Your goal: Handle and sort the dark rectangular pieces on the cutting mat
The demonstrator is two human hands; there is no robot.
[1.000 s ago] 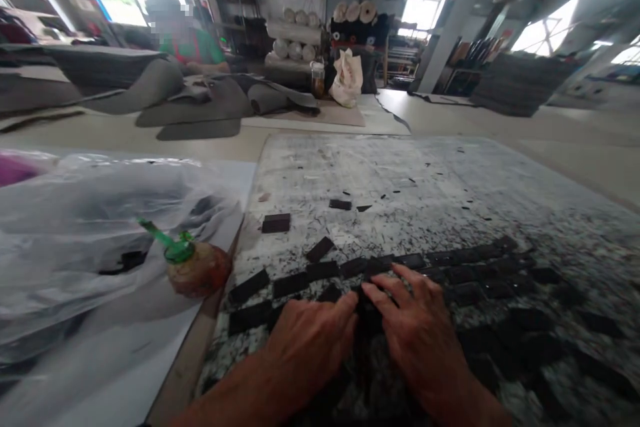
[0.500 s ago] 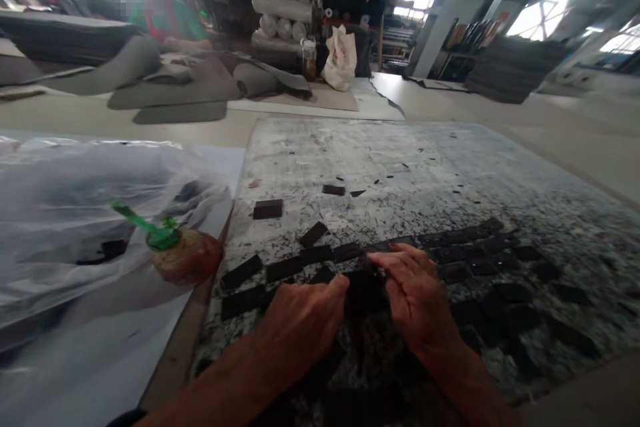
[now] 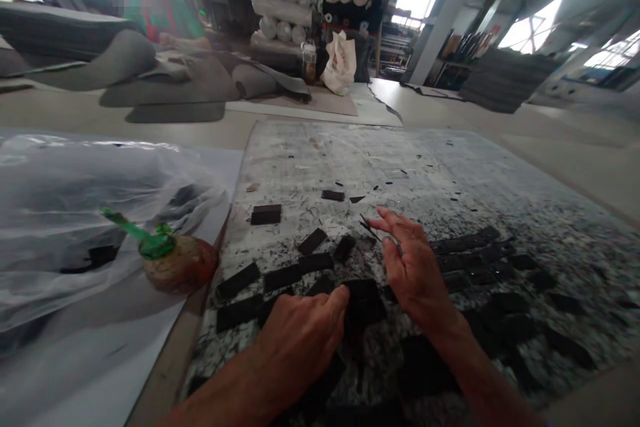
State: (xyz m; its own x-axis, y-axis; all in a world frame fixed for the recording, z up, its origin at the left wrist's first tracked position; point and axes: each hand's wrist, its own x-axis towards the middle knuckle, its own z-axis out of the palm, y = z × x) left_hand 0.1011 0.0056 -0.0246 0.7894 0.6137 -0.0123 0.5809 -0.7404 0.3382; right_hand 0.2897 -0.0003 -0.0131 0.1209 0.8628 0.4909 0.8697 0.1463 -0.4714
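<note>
My left hand point(image 3: 307, 330) is closed, thumb and fingertips pressed on the near-left edge of a black square piece point(image 3: 367, 303) that looks like fabric or leather. My right hand point(image 3: 413, 263) is raised above the board, just beyond that piece. Between its thumb and forefinger is a thin dark strip point(image 3: 371, 228), slightly blurred. Small black rectangular pieces point(image 3: 283, 275) lie in rough rows beyond my left hand. More black pieces point(image 3: 480, 260) lie in rows right of my right hand. Dark shadow hides the underside of my left fingers.
The pale cutting board point(image 3: 300, 153) is strewn with dark scraps. On the left stand a brown pot with a green-topped brush point(image 3: 183, 263) and clear plastic sheeting point(image 3: 100, 180). Grey fabric point(image 3: 175, 87) and a white bag point(image 3: 340, 63) lie farther back. A person point(image 3: 175, 20) is behind the fabric.
My right hand has lifted off the black piece and moved away, now with a thin strip at its fingertips. A small rectangle beyond has turned askew. My left hand has stayed nearly still.
</note>
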